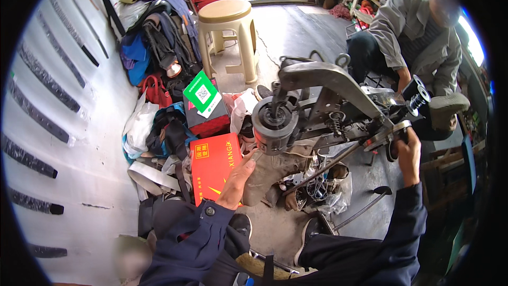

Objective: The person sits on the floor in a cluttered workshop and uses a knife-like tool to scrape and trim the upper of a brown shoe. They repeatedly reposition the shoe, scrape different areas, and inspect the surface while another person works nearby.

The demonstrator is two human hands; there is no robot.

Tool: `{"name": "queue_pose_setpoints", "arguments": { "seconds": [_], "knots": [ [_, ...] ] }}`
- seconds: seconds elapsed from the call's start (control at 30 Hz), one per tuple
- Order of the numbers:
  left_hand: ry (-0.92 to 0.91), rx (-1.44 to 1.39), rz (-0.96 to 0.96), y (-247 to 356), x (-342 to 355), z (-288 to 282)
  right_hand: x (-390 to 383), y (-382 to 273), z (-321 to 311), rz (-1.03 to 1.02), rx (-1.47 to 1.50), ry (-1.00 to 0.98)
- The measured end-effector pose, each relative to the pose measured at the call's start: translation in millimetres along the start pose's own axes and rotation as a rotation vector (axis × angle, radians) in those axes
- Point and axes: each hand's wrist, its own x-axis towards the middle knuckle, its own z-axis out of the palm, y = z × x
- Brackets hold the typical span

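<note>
The left hand (241, 177) lies against a grey-brown soft piece (272, 172) under the dark metal machine (328, 79); its grip I cannot tell. The right hand (408, 153) curls around the machine's grey metal rim (389, 136). Beside the beige plastic stool (225, 11), the grey floor (299, 29) is open to its far edge.

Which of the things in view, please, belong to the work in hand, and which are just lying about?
In the work, it seems:
- dark metal sewing machine, right hand at its wheel
- brown boot, left hand beside it

Apparently just lying about:
- red box
- green card
- beige plastic stool
</note>
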Motion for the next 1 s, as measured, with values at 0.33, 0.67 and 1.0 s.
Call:
{"name": "queue_pose_setpoints", "arguments": {
  "seconds": [0.33, 0.67, 1.0],
  "knots": [
    [-0.016, 0.124, 0.091, 4, -8, 15, -22, 58, 62, 0.339, 0.011, -0.522],
    [0.038, 0.160, 0.107, 8, -10, 27, 23, 42, -12, 0.016, -0.258, 0.138],
    [0.052, 0.103, 0.064, 2, -11, 26, -25, 0, 38, 0.164, 0.067, -0.462]
  ]
}}
